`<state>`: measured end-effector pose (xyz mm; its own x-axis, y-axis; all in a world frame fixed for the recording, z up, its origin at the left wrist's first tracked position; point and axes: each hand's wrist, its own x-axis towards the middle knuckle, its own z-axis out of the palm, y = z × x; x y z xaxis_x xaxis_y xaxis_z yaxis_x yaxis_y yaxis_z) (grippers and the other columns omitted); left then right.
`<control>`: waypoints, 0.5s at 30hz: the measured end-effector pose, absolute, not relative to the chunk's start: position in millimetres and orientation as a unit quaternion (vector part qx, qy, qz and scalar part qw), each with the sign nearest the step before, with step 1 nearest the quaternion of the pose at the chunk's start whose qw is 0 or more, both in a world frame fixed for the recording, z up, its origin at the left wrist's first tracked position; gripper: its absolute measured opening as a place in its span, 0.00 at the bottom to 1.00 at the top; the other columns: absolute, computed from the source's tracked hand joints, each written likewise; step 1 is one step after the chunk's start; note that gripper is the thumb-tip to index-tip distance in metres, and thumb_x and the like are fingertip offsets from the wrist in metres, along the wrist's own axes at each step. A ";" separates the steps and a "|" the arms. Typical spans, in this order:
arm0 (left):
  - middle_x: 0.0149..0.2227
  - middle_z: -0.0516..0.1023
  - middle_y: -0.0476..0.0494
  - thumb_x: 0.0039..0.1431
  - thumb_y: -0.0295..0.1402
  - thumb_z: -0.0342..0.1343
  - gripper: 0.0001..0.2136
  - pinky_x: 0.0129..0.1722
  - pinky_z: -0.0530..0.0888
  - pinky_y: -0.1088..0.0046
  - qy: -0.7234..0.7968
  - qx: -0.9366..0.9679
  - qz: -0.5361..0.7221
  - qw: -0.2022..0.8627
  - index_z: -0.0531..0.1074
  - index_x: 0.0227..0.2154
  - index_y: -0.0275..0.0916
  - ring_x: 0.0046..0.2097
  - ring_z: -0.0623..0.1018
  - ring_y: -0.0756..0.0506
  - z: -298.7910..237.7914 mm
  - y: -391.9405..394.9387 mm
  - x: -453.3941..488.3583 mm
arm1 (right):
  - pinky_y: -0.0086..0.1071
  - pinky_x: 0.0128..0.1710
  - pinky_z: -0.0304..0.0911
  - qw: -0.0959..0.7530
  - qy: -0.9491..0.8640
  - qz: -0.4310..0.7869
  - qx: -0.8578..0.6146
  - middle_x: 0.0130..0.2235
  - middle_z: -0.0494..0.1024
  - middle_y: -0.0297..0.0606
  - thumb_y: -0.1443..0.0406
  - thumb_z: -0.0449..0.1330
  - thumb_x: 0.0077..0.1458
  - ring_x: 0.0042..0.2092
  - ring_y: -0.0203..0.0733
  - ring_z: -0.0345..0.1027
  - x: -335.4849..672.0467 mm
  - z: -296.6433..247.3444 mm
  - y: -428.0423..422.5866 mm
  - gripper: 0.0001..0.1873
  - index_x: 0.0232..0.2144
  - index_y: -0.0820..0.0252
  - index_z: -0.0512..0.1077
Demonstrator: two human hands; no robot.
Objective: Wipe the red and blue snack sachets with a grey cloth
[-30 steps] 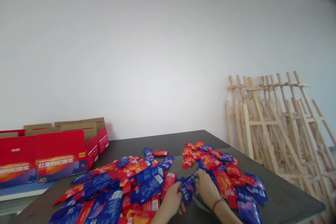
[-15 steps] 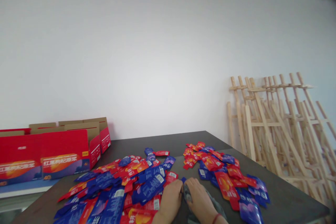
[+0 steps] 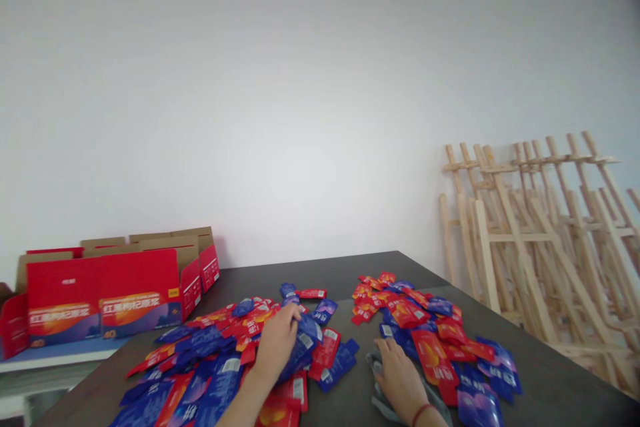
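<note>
My left hand [image 3: 279,341] is over the left pile, its fingers closed on the edge of a blue pouch [image 3: 301,345] that tilts up from the pile. My right hand [image 3: 400,377] rests on the table with curled fingers around a crumpled grey cloth [image 3: 381,392], which shows partly beneath the palm. Between the two hands a flat blue pouch [image 3: 340,365] lies beside a red pouch [image 3: 325,351]. The left pile mixes red and blue pouches, several overlapping. A second pile of red and blue pouches [image 3: 431,355] lies just right of my right hand.
Red open-topped cartons [image 3: 137,280] stand at the left on a blue-and-white surface. The dark table [image 3: 345,265] reaches back to a white wall. Wooden easels [image 3: 510,233] lean against the wall beyond the table's right edge.
My left hand has moved left and away from me onto the left pile. My right hand has shifted right with the grey cloth. A blue pouch between the hands is now uncovered.
</note>
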<state>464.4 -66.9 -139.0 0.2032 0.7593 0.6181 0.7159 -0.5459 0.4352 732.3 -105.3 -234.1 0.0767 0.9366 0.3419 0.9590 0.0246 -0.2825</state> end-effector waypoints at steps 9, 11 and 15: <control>0.38 0.77 0.46 0.50 0.24 0.43 0.11 0.51 0.64 0.64 0.590 0.721 0.335 -0.145 0.70 0.30 0.41 0.47 0.73 0.44 -137.3 -54.1 357.4 | 0.41 0.44 0.63 0.182 -0.648 0.061 -0.737 0.50 0.71 0.59 0.67 0.56 0.47 0.47 0.52 0.70 737.5 -209.2 -68.8 0.22 0.47 0.68 0.69; 0.37 0.78 0.47 0.48 0.22 0.44 0.13 0.55 0.58 0.59 0.605 0.708 0.304 -0.201 0.72 0.29 0.42 0.50 0.70 0.42 -146.5 -58.8 350.3 | 0.39 0.44 0.62 0.183 -0.680 0.074 -0.706 0.45 0.75 0.52 0.68 0.56 0.44 0.46 0.50 0.71 739.7 -205.6 -69.3 0.20 0.42 0.64 0.73; 0.39 0.77 0.49 0.49 0.20 0.44 0.15 0.56 0.53 0.56 0.573 0.723 0.305 -0.235 0.73 0.30 0.44 0.52 0.67 0.41 -149.6 -70.8 368.1 | 0.32 0.49 0.59 0.189 -0.757 0.094 -0.618 0.43 0.78 0.36 0.69 0.58 0.39 0.48 0.43 0.69 738.1 -205.2 -85.7 0.22 0.40 0.51 0.75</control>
<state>368.1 -70.8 -149.6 0.1561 0.6858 0.7109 0.9728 -0.2316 0.0099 738.1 -85.7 -205.2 -0.1640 0.9716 0.1708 0.9004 0.2181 -0.3764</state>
